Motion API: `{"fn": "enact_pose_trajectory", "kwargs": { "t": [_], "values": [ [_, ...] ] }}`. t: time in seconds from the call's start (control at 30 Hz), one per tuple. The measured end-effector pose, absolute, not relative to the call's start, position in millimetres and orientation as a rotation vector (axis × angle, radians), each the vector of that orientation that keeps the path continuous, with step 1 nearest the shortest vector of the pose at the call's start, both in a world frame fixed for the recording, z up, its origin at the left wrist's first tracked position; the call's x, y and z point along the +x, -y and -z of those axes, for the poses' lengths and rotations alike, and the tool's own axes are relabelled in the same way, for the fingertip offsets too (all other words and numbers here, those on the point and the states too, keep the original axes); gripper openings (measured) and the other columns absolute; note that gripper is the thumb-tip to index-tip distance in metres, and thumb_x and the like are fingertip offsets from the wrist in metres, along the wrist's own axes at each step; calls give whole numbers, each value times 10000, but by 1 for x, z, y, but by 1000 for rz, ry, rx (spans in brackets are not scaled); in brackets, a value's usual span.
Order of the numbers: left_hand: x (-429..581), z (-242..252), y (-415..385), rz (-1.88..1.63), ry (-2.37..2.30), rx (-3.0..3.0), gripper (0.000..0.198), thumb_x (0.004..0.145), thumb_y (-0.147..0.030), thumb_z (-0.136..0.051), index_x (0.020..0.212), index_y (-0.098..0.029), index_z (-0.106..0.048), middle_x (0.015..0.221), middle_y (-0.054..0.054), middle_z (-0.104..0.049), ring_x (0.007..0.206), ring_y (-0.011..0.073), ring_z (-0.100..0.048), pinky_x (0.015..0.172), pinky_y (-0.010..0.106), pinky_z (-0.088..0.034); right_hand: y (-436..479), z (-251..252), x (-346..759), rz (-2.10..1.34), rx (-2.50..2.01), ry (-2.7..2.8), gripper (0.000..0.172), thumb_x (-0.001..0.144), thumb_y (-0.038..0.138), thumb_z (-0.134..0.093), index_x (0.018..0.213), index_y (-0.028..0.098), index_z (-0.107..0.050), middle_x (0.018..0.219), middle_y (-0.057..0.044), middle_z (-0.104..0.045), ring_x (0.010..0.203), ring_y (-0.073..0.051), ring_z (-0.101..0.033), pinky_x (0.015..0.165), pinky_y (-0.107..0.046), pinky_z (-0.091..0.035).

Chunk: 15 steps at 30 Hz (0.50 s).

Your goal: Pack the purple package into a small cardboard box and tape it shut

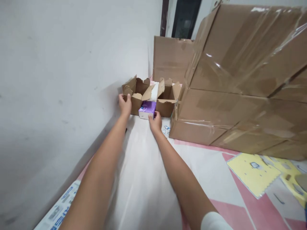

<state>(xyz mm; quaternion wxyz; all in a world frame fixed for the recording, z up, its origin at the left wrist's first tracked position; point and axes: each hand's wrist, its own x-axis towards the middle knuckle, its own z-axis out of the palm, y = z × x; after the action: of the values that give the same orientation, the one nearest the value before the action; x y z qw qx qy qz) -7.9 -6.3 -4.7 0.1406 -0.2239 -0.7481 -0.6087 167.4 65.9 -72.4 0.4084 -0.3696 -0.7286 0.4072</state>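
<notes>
My left hand [125, 104] grips the front left corner of an open cardboard box [136, 104], its thumb over the rim. My right hand [155, 121] is closed on the right end of a small purple-and-white box [148, 110], thumb at the white front and fingers round the side. The purple box sits in front of the gap between the first cardboard box and a second open cardboard box [164, 109]. Both cardboard boxes have raised flaps, and their floors are hidden from me.
A white wall [59, 80] rises close on the left. Tall stacked cartons [227, 108] wrapped in clear tape stand on the right. Behind the open boxes leans a brown cardboard panel [171, 59]. A pink-and-white patterned sheet [206, 172] covers the surface below.
</notes>
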Motion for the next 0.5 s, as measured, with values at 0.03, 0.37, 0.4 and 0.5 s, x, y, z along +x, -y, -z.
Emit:
{"fn": "enact_pose_trajectory", "kwargs": {
  "t": [0.03,0.37,0.4,0.5],
  "values": [
    [-8,6,10,1757,2182,-636,327,968,-432,-495,1190,-194,-528,1201,148,-669,1122,270,-637,996,405,-468,-66,74,168,-1033,-919,1825,369,856,331,-615,1200,216,-549,1215,-104,-643,1104,-243,-618,999,-397,-462],
    [58,-39,63,1620,2156,-758,313,947,-448,-493,946,-205,-691,914,61,-723,861,213,-640,781,296,-460,-30,18,191,-1014,-501,1859,176,839,240,-610,1009,203,-635,1063,-74,-605,1016,-222,-585,960,-354,-477],
    [69,-48,73,1616,2127,-761,337,950,-466,-483,946,-205,-695,896,54,-721,836,204,-634,762,288,-456,-21,9,198,-1008,-461,1901,179,846,208,-589,1016,199,-643,1054,-76,-618,1019,-224,-588,970,-359,-475],
    [107,-74,109,1641,2035,-753,381,958,-487,-449,947,-194,-693,859,41,-703,792,184,-612,727,275,-449,15,-9,225,-985,-345,2026,259,851,169,-578,1102,188,-643,1114,-95,-645,1073,-225,-595,1003,-366,-469]
  ]
}}
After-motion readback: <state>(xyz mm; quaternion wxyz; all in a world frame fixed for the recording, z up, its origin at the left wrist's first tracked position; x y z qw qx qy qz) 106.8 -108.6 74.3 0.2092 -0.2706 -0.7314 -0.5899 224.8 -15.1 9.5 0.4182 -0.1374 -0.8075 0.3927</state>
